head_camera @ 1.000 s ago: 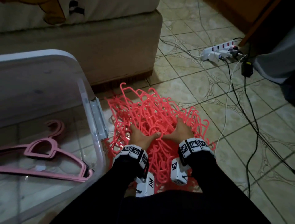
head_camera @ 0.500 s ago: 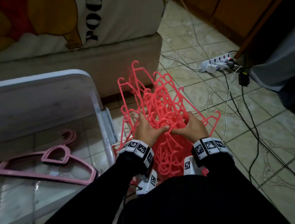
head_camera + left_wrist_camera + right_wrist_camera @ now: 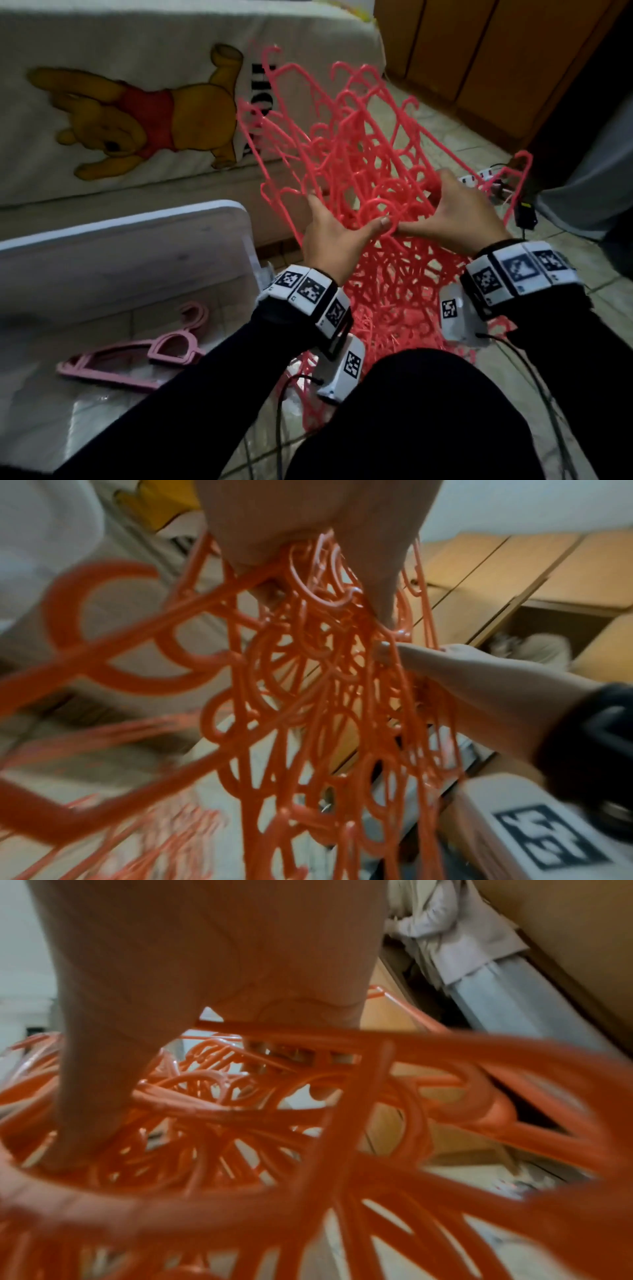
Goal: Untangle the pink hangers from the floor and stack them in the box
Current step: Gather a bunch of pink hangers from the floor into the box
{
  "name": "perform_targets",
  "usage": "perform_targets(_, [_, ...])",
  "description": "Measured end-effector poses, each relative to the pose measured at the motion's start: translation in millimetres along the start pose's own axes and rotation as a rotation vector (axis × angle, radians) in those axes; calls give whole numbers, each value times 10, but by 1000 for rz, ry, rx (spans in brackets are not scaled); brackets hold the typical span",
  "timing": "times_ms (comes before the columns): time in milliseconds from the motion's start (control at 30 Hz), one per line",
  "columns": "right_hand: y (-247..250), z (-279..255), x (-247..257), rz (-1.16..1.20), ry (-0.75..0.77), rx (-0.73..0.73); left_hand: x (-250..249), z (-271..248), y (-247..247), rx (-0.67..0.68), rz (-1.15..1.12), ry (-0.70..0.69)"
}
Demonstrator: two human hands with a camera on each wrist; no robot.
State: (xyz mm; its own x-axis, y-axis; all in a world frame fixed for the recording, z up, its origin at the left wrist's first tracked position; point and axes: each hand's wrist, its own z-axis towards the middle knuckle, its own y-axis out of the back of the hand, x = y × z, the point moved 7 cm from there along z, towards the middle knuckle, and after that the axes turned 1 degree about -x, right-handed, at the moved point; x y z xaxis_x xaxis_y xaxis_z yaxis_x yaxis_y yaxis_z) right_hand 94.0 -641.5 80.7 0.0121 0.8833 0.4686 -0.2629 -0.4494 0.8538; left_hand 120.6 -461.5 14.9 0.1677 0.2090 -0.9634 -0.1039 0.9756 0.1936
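Head view, nearest first: two black sleeves (image 3: 191,387) with tagged wristbands reach forward from the lower edge. Between them the left hand (image 3: 334,236) and the right hand (image 3: 455,219) grip a tangled bundle of coral-pink hangers (image 3: 359,150). Each hand has its fingers curled into the mass, the two thumbs nearly meeting at the middle. The bundle is raised in front of the person, its hooks pointing up and away, while its lower part trails down between the arms toward the tiled floor (image 3: 513,370).

At the left stands the clear plastic box (image 3: 144,219), just beside the bundle. Inside it lies a pale pink hanger (image 3: 137,359), flat on the bottom.

Beyond the box is a sofa covered by a white blanket with a yellow bear print (image 3: 144,120). On the floor at the right, partly hidden by the hangers, lies a white power strip (image 3: 479,178) with dark cables. Farthest back stands a brown wooden cabinet (image 3: 479,51).

The left wrist view shows the left hand's fingers (image 3: 383,582) closed over several hooks, with the right hand coming in from the side. The right wrist view is blurred, with hanger loops around the right hand's fingers (image 3: 103,1069).
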Motion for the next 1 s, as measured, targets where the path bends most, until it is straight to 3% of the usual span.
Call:
perform_targets(200, [336, 123, 791, 30, 178, 5, -533, -41, 664, -220, 27, -110])
perform_targets(367, [187, 176, 1579, 32, 332, 52, -573, -118, 1434, -346, -1, -106])
perform_targets(633, [-703, -12, 2600, -64, 520, 257, 17, -499, 2528, -584, 7, 23])
perform_targets(833, [-1648, -212, 2927, -16, 504, 389, 549, -697, 3140, -623, 127, 142])
perform_targets(1000, [-2179, -350, 3000, 115, 438, 447, 906, -728, 3425, -552, 208, 252])
